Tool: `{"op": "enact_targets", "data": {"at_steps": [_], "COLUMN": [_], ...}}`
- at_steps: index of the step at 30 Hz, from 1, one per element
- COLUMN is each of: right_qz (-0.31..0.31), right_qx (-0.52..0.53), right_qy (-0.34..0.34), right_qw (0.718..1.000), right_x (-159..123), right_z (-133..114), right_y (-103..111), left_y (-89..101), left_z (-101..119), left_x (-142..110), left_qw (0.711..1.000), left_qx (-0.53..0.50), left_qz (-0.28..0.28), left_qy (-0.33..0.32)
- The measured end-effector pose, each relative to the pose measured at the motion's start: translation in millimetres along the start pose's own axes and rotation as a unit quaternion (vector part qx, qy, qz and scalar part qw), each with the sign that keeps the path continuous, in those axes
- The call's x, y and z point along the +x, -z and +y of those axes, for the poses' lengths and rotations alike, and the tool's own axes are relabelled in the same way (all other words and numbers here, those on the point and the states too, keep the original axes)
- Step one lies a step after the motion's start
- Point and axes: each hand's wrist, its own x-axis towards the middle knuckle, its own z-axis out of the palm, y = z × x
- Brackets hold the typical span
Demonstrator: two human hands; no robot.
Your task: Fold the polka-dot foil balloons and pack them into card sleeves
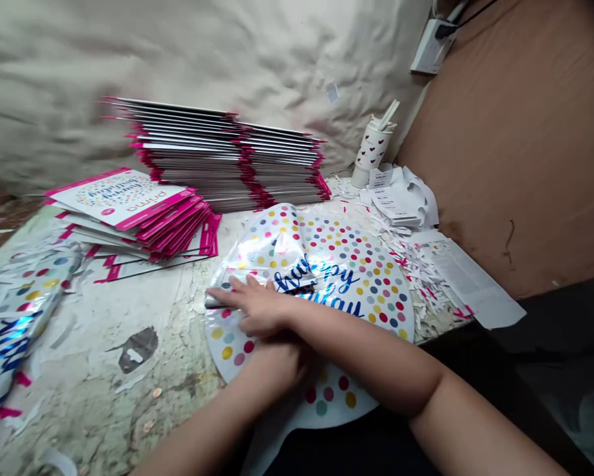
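A round foil balloon [356,271] with coloured dots and blue "happy birthday" lettering lies flat on the table, its left edge folded over onto itself. My right hand [254,305] reaches across it and presses the folded flap down, fingers stretched out flat. My left hand [277,363] lies beneath the right forearm on the balloon's near edge; its fingers are hidden.
A tall stack of pink-edged cards [227,158] stands at the back, a lower fanned pile [133,211] to its left. More foil balloons [9,317] lie at the left edge. Paper scraps and label sheets [411,218] litter the right side beside a white heart-patterned cup [371,149].
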Motion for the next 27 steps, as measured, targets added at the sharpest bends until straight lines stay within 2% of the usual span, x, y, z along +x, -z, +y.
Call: {"op": "enact_targets", "data": {"at_steps": [2,3,5,7,10,12,13,15,16,18,20,22,24,25,26,27], "right_qz": [0.068,0.102,0.128,0.134,0.18,0.215,0.228,0.245,0.256,0.289,0.349,0.446,0.554,0.611,0.675,0.704], "right_qx": [0.032,0.04,0.023,-0.027,-0.129,-0.18,-0.193,-0.197,-0.196,-0.186,-0.162,-0.128,-0.105,-0.101,-0.102,-0.114], "right_qy": [0.03,0.029,0.016,0.018,0.027,0.023,0.022,0.025,0.026,0.024,0.011,-0.016,-0.056,-0.074,-0.075,-0.059], "right_qw": [0.997,0.994,0.991,0.99,0.975,0.959,0.954,0.949,0.946,0.939,0.923,0.886,0.824,0.782,0.727,0.698], "right_x": [-2.1,-3.3,-3.8,-1.1,8.6,17.7,22.6,31.0,33.5,31.2,14.7,-17.0,-57.5,-77.7,-95.9,-110.9], "right_z": [13.8,19.4,26.9,30.0,29.3,27.1,25.9,24.5,25.0,30.1,42.1,59.8,77.6,84.2,88.4,89.7], "right_y": [4.1,4.8,2.5,-3.1,-13.7,-21.1,-24.6,-29.0,-28.4,-17.8,8.8,48.2,88.9,104.7,115.3,119.5], "left_y": [16.9,24.9,38.7,50.3,66.3,73.8,75.0,69.8,63.3,45.2,26.4,13.9,10.6,12.1,15.1,19.2], "left_z": [-16.7,-30.4,-65.0,-100.8,-133.4,-134.6,-130.2,-117.4,-111.4,-104.4,-105.1,-109.4,-110.6,-108.4,-104.0,-97.5], "left_x": [-26.5,-36.7,-47.8,-46.8,-33.7,-26.9,-25.7,-28.0,-30.8,-37.5,-43.3,-46.3,-45.7,-44.1,-41.9,-39.4], "left_qw": [0.999,0.998,0.984,0.958,0.93,0.918,0.912,0.911,0.92,0.946,0.967,0.976,0.977,0.977,0.976,0.977], "left_qx": [0.002,0.024,0.12,0.234,0.335,0.359,0.362,0.335,0.307,0.247,0.21,0.192,0.174,0.166,0.158,0.14], "left_qz": [0.002,0.032,0.123,0.161,0.143,0.16,0.188,0.24,0.244,0.204,0.14,0.096,0.069,0.07,0.082,0.103], "left_qy": [-0.039,-0.048,-0.044,-0.034,-0.051,-0.052,-0.04,-0.021,-0.024,-0.043,-0.028,0.039,0.101,0.117,0.126,0.128]}}
